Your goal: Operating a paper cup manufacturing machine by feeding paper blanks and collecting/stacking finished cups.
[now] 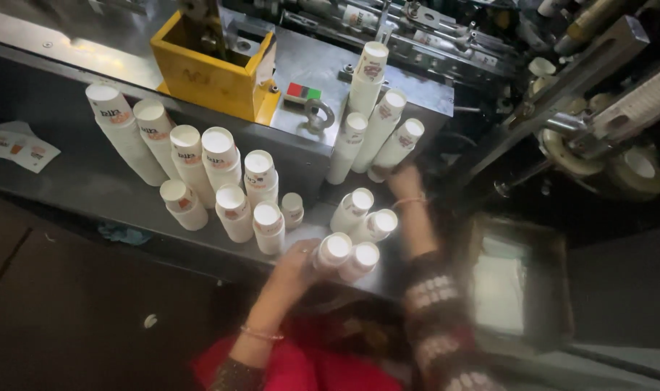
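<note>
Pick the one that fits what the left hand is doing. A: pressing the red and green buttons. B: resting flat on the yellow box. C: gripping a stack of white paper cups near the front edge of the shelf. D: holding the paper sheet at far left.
C: the left hand is wrapped around a cup stack lying tilted at the front of the shelf, well away from the yellow box.

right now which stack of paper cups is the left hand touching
The left hand touches the front-most cup stack, beside its twin; the other stacks stand clear of it.
</note>
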